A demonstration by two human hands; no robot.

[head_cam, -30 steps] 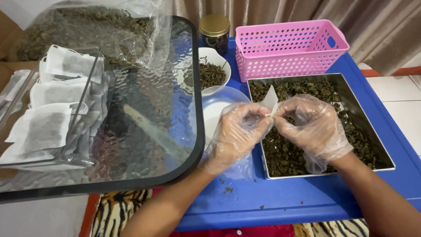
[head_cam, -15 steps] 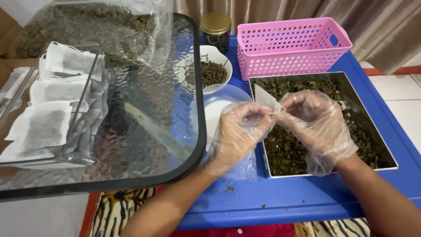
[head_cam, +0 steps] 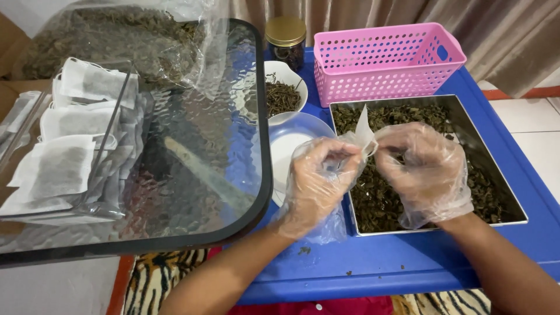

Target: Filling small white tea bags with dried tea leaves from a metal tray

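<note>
Head view: your gloved left hand (head_cam: 318, 178) and right hand (head_cam: 423, 169) both pinch a small white filter bag (head_cam: 363, 131), held over the steel tray of dried leaves (head_cam: 490, 195) so spills land there.

A low blue table (head_cam: 408, 262) carried a steel tray (head_cam: 515, 205) of dark dried leaves, a pink plastic basket (head_cam: 388, 61) just behind it, a white bowl (head_cam: 289, 76) of leaves, a pale round plate (head_cam: 291, 131) and a gold-lidded jar (head_cam: 286, 38), with a few loose crumbs (head_cam: 303, 251) scattered near its front edge. Beside it stood a glass-topped table (head_cam: 192, 169) with a black rim, bearing a clear holder (head_cam: 93, 204) stacked with white paper sachets (head_cam: 55, 166) and, at the back, a large clear bag (head_cam: 116, 41) of dried leaves.
</note>
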